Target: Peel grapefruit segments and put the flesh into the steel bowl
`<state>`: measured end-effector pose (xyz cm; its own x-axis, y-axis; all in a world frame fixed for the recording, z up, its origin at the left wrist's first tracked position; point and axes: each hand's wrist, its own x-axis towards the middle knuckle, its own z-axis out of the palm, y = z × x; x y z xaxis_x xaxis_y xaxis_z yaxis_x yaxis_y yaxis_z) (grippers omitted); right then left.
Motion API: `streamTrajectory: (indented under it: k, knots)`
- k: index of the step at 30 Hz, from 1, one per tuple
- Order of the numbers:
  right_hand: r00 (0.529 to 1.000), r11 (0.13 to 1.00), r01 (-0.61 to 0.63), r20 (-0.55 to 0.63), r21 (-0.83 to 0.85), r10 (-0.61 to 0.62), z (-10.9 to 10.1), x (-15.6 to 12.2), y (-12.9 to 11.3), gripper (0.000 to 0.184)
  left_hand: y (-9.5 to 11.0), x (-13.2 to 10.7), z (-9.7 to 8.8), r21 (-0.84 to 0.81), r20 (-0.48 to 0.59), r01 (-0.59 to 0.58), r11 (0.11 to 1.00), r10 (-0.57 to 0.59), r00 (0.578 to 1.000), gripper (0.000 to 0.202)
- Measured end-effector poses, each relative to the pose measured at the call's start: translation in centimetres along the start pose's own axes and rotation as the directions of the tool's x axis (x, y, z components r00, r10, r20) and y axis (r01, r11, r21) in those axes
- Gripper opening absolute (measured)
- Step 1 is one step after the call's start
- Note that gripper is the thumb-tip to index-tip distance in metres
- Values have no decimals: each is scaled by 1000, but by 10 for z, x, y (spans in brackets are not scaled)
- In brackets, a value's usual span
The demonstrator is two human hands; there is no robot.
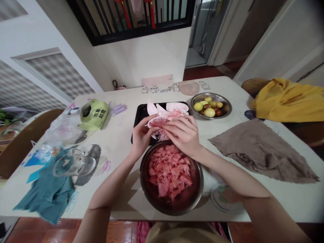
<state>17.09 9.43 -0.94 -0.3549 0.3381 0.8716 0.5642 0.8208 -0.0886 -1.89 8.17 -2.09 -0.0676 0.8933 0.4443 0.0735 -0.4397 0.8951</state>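
Left hand (pixel 141 135): fingers curled, thumb on top, pinching the left end of a pomelo segment (pixel 157 122). Right hand (pixel 184 133): fingers pressed together and laid over the segment's right part, tips meeting the left hand's; thumb hidden, so its grip underneath can't be seen. Both hands are touching the segment, which is held up over the near edge of the black tray (pixel 137 116).

Segment long axis runs about 9-to-3 across the view, right end slightly higher. Pink flesh faces up, with pale membrane flaring off the far side toward 12.

- At 12 of the hands: peeled membrane pieces (pixel 175 107) piled on the tray.
- At 6, just beside the wrists: large steel bowl (pixel 144 175) holding torn pink pomelo pulp (pixel 169 172), its rim near the table's front edge.
- At 1–2: small steel bowl (pixel 226 108) of yellow-green and brown fruits (pixel 209 112), just right of the tray.
- At 3–4: brown cloth (pixel 260 153) lying flat. Farther out at 2, a yellow cloth (pixel 288 99) lies over a chair.
- At 9–10: green dispenser (pixel 95 114) with printed characters, clear plastic bag (pixel 62 130).
- At 8: glass pitcher (pixel 75 164) lying on its side on a teal cloth (pixel 49 194), well apart from the hands.

All sit on a pale table (pixel 118 135).
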Motion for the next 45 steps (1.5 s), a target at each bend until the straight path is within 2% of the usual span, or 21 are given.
streamTrajectory:
  k: [8, 13, 20, 24, 27, 29, 31, 33, 37, 41, 42, 45]
  knots:
    - [996, 997, 49, -67, -66, -53, 0, -1, -6, 8, 10, -6, 5, 79, -83, -129, 989, 135, 987, 30]
    - [996, 997, 42, -80, -62, -47, 3, 0, -5, 8, 12, -8, 8, 98, -91, -136, 986, 145, 985, 32]
    - [994, 994, -68, -82, 84, 75, 3, 2, -5, 10, 12, -9, 7, 88, -98, -164, 982, 173, 980, 33]
    - [989, 990, -122, -77, 67, 127, -2, 6, 0, 10, 11, -5, 1, 130, -119, -161, 978, 176, 977, 34]
    - [977, 977, -211, 19, 15, 210, -1, 5, 13, 10, 10, 0, -3, 153, -147, -145, 978, 168, 975, 35]
    - [951, 965, -258, 166, -41, 261, 4, 0, 24, 12, 9, 3, -5, 173, -160, -138, 975, 167, 973, 35]
    - [908, 961, -260, 314, -97, 278, 11, -6, 34, 20, 8, 5, -5, 186, -165, -145, 972, 176, 970, 34]
    - [881, 964, -238, 392, -119, 266, 18, -11, 41, 25, 6, 6, -5, 187, -160, -157, 970, 188, 969, 33]
    - [882, 969, -216, 402, -119, 246, 21, -12, 43, 26, 0, 4, -5, 223, -136, -170, 960, 203, 970, 33]
    - [911, 970, -216, 333, -113, 242, 13, -6, 37, 12, -5, 2, -6, 305, -94, -208, 929, 246, 965, 35]
    - [914, 969, -217, 324, -114, 243, 12, -5, 36, 13, -6, 1, -7, 321, -78, -229, 919, 267, 961, 36]
    - [901, 972, -189, 369, -136, 227, 9, -5, 33, 13, -6, 0, -7, 372, -39, -300, 878, 338, 940, 37]
